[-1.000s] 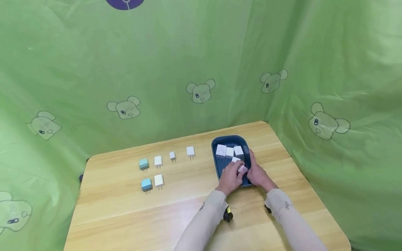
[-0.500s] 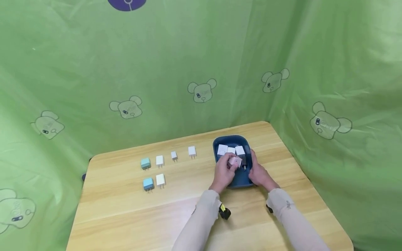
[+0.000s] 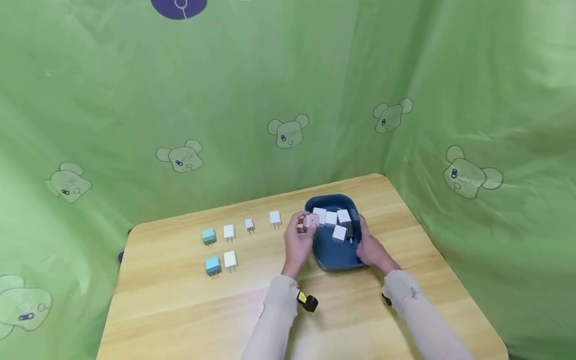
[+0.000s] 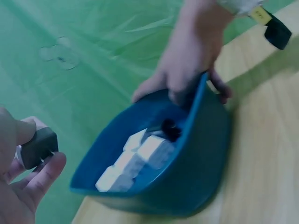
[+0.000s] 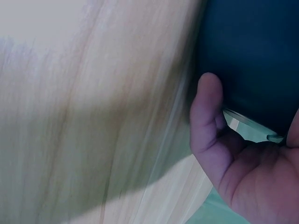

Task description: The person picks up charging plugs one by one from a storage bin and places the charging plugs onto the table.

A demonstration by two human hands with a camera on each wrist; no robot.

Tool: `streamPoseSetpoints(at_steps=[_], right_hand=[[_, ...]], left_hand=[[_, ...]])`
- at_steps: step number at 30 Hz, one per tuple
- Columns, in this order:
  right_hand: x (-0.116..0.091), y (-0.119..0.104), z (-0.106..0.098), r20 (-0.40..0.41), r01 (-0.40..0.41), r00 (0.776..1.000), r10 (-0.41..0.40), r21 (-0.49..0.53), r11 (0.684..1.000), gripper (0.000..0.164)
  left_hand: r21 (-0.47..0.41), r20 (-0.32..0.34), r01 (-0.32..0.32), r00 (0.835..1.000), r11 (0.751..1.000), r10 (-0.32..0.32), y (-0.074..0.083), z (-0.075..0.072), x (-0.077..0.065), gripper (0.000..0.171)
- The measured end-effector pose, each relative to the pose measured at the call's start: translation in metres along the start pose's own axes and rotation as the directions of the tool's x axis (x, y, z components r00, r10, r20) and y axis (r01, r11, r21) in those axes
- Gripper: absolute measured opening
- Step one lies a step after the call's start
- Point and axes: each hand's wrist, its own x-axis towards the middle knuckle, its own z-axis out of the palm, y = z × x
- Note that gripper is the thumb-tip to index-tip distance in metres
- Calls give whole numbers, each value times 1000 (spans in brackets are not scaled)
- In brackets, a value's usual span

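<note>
My left hand [image 3: 297,247] pinches a pink plug charger [image 3: 311,220] between thumb and fingers, at the left rim of a dark blue tray [image 3: 337,257]. In the left wrist view the charger's dark grey side [image 4: 39,148] and metal prongs face the camera. My right hand [image 3: 372,249] grips the tray's right wall, fingers over the rim. From the right wrist, one finger [image 5: 209,100] lies against the tray's outside. Inside the tray are several white chargers [image 3: 339,234] and a black plug piece [image 3: 350,233].
Left of the tray, chargers stand on the wooden table [image 3: 180,310] in two rows. A green charger [image 3: 209,236] and white ones [image 3: 275,218] form the back row. In front are a blue charger [image 3: 212,265] and a white charger [image 3: 230,260]. Green curtain [image 3: 243,100] surrounds the table.
My left hand has lifted the pink charger from among the others and moved it left to the tray's rim, uncovering white chargers. The right hand stays on the tray.
</note>
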Motion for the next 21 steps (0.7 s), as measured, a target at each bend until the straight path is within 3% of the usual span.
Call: streamPoseSetpoints(at_steps=[11, 21], right_hand=[[-2, 1, 3, 5, -7, 1000, 7, 9, 1000, 92], [-4, -2, 2, 22, -16, 1000, 16, 14, 1000, 92]], left_hand=[[-77, -124, 86, 988, 993, -95, -10, -46, 6, 39], [-22, -198, 244, 950, 970, -243, -23, -82, -1, 54]])
